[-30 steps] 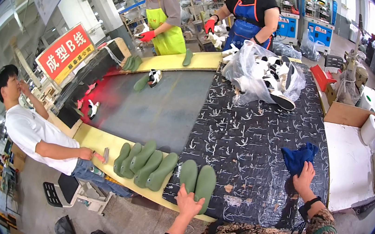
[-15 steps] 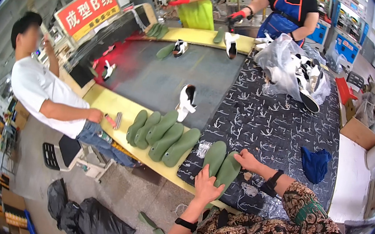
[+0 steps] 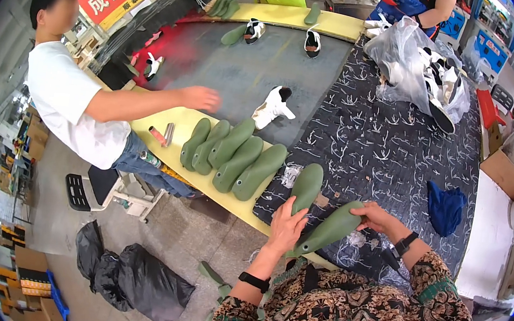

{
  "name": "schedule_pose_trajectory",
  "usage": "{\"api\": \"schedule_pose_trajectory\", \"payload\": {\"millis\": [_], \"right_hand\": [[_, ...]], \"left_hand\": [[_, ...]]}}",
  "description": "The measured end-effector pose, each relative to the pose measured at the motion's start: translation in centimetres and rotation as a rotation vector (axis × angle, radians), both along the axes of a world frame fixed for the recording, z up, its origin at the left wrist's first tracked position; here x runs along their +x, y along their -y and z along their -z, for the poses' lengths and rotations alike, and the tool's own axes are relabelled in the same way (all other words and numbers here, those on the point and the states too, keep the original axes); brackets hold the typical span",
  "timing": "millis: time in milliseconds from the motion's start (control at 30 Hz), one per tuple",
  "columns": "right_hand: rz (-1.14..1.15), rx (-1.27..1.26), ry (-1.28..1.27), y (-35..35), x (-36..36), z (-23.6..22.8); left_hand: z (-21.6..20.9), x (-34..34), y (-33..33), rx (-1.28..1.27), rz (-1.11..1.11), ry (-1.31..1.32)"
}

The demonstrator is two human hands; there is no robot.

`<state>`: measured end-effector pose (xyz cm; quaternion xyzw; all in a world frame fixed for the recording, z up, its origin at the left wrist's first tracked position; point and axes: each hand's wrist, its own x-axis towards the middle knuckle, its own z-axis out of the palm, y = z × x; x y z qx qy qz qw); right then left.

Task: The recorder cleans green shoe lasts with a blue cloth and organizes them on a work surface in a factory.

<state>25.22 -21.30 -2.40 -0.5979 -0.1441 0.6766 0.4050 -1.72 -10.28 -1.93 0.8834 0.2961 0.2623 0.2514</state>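
My left hand (image 3: 287, 225) is closed around the lower end of a green shoe last (image 3: 307, 183) that points away from me. With my right hand (image 3: 374, 217) I grip one end of a second green shoe last (image 3: 332, 226), tilted off to the right. Its other end, which has a small hole, lies close to my left fingers; whether they touch it I cannot tell. Left of my hands, several green shoe lasts (image 3: 224, 172) lie side by side on the yellow table edge (image 3: 199, 185). A white shoe (image 3: 273, 108) rests beyond them on the dark belt.
A person (image 3: 67, 86) stands at the left, one arm over the belt (image 3: 236, 71). Clear plastic bags with shoes (image 3: 410, 64) sit at the far right, a blue cloth (image 3: 445, 209) nearer. Black bags (image 3: 152, 282) lie on the floor. Two more people stand across the table.
My right hand has swung its shoe last away from the other one, to the right. The person at the left has stretched an arm out over the belt. My view has shifted slightly.
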Motion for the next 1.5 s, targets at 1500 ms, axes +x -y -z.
{"api": "schedule_pose_trajectory", "payload": {"millis": [1500], "right_hand": [[-0.431,0.523,0.867,-14.2,2.3,-0.6]], "left_hand": [[4.7,5.2,0.3,-0.073,-0.020,-0.019]]}}
